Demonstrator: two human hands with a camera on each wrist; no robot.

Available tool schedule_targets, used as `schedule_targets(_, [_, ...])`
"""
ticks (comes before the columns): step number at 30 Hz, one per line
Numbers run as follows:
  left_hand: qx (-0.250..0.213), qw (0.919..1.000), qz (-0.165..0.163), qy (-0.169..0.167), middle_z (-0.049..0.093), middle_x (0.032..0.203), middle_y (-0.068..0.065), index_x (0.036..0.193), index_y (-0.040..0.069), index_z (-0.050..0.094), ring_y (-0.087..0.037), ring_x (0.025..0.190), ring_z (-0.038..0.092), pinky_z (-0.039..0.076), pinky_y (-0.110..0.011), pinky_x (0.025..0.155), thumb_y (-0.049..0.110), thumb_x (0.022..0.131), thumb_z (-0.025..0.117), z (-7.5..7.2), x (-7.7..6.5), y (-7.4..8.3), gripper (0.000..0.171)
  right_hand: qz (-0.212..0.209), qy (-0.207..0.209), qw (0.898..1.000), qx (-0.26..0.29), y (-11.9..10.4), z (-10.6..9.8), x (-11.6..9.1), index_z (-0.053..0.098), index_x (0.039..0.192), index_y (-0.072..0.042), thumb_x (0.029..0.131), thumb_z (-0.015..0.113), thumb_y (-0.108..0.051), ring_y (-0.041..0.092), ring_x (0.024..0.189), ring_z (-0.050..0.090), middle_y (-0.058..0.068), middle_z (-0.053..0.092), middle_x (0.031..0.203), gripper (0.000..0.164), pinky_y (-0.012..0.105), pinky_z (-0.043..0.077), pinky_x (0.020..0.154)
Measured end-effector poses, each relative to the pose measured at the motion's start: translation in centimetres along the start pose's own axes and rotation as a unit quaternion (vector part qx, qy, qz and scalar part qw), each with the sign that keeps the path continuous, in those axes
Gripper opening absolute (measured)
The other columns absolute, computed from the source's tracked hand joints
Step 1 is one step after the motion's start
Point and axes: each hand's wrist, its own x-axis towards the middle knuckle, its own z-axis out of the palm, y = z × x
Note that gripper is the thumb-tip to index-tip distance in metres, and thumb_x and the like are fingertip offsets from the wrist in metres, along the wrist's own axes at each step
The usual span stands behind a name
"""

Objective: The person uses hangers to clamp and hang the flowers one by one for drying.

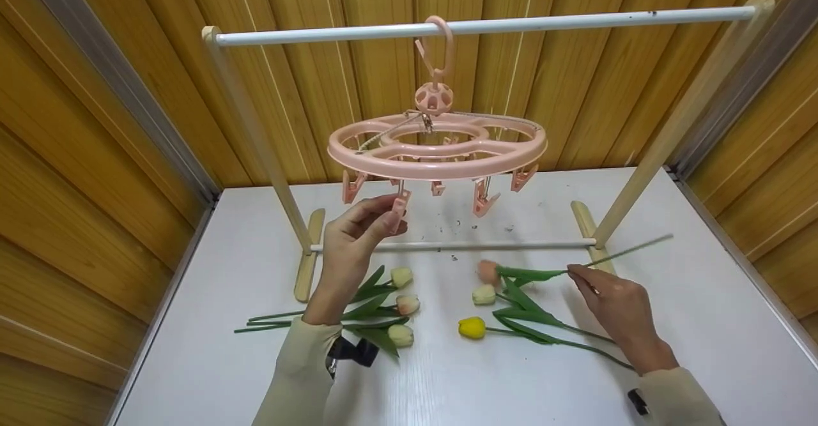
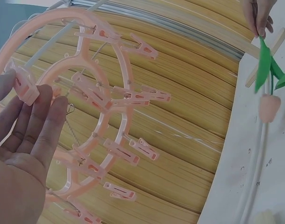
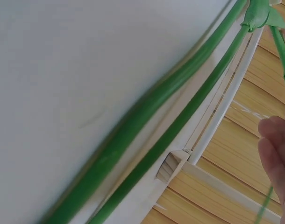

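Note:
My left hand pinches a pink clothespin between thumb and fingers, at the near side of a round pink clip hanger. In the left wrist view this clothespin sits at the fingertips. To the right, my right hand pinches the green stem of a pink artificial tulip. Its bloom points left and its stem end sticks out past the hand, up to the right. A white tulip and a yellow tulip lie on the table just below it.
The hanger hooks over the white rod of a wooden-legged stand, with several other clothespins dangling from it. Three pale tulips lie on the white table under my left forearm. Wood-panelled walls enclose the table.

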Motion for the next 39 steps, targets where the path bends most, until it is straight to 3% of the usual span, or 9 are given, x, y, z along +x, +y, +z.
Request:
schedule_targets(4, [0.006,1.0000,-0.001,0.003,0.075,0.115,-0.018,0.128,-0.011,0.067,-0.024,0.098,0.075,0.062,-0.043,0.091,0.016,0.104,0.072,-0.1,-0.1,0.1,0.036,0.043,-0.007,0.998,0.050,-0.2,0.0,-0.2,0.081,0.107,0.004,0.097,0.078,-0.006,0.028,0.072,0.078,0.016,0.080,0.093,0.014,0.022,0.061,0.061])
schedule_targets(7, [0.012,0.9999,0.001,0.006,0.074,0.116,-0.018,0.128,-0.011,0.067,-0.025,0.098,0.075,0.062,-0.043,0.091,0.014,0.104,0.071,-0.1,-0.1,0.0,0.035,0.094,0.006,0.992,0.087,-0.4,0.2,-0.4,0.082,0.105,0.002,0.076,0.088,0.014,0.019,0.075,0.078,0.013,0.080,0.093,0.032,0.008,0.055,0.072])
schedule_targets(10, [0.014,0.9999,0.001,0.008,0.074,0.116,-0.018,0.128,-0.011,0.067,-0.025,0.097,0.075,0.062,-0.043,0.092,0.012,0.104,0.071,-0.2,-0.2,0.0,0.033,0.163,0.038,0.975,0.143,-0.6,0.4,-0.6,0.083,0.102,0.001,0.075,0.087,0.019,0.008,0.079,0.076,0.013,0.080,0.093,0.032,0.006,0.053,0.074])
schedule_targets(13, [0.016,0.9998,0.001,0.008,0.074,0.116,-0.018,0.128,-0.011,0.067,-0.025,0.097,0.075,0.062,-0.043,0.092,0.012,0.104,0.070,-0.2,-0.2,0.1,0.033,0.251,0.059,0.942,0.214,-0.9,0.5,-0.7,0.083,0.101,0.001,0.082,0.082,0.017,0.002,0.084,0.075,0.017,0.079,0.094,0.024,0.009,0.056,0.076])
schedule_targets(18, [0.017,0.9998,0.006,0.004,0.074,0.116,-0.019,0.128,-0.010,0.067,-0.025,0.097,0.075,0.063,-0.045,0.091,0.012,0.104,0.069,-0.3,-0.1,0.0,0.033,0.378,0.067,0.875,0.295,-1.6,0.2,-0.5,0.079,0.109,0.005,0.094,0.076,0.007,0.007,0.090,0.077,0.021,0.078,0.101,0.015,0.017,0.059,0.082])
schedule_targets(20, [0.017,0.9998,0.006,0.005,0.074,0.115,-0.019,0.129,-0.010,0.067,-0.025,0.097,0.074,0.063,-0.045,0.090,0.013,0.104,0.069,-0.3,-0.1,0.0,0.033,0.410,0.073,0.855,0.309,-1.8,0.0,-0.3,0.078,0.112,0.007,0.096,0.075,0.004,0.010,0.090,0.078,0.021,0.078,0.102,0.016,0.019,0.060,0.083])
schedule_targets(23, [0.017,0.9998,0.002,0.009,0.074,0.114,-0.018,0.129,-0.009,0.067,-0.025,0.097,0.075,0.063,-0.045,0.090,0.013,0.104,0.069,-0.3,-0.1,0.1,0.033,0.434,0.083,0.840,0.316,-1.9,-0.1,0.1,0.075,0.113,0.009,0.097,0.075,0.002,0.012,0.088,0.078,0.018,0.078,0.102,0.017,0.022,0.061,0.082])
schedule_targets(31, [0.023,0.9996,-0.007,0.014,0.074,0.116,-0.018,0.129,-0.009,0.068,-0.025,0.097,0.075,0.063,-0.043,0.091,0.010,0.104,0.069,-0.2,-0.1,0.2,0.032,0.436,0.105,0.828,0.336,-2.0,-0.4,1.1,0.065,0.118,0.014,0.098,0.072,0.004,0.013,0.092,0.076,0.017,0.073,0.106,0.023,0.025,0.062,0.083])
schedule_targets(39, [0.020,0.9997,-0.004,0.012,0.074,0.117,-0.020,0.129,-0.009,0.068,-0.025,0.098,0.075,0.063,-0.043,0.091,0.016,0.104,0.071,-0.2,-0.2,0.0,0.035,0.454,0.171,0.781,0.392,-2.5,-0.7,2.0,0.055,0.112,0.012,0.095,0.075,0.007,0.018,0.087,0.078,0.017,0.075,0.098,0.027,0.030,0.063,0.080])
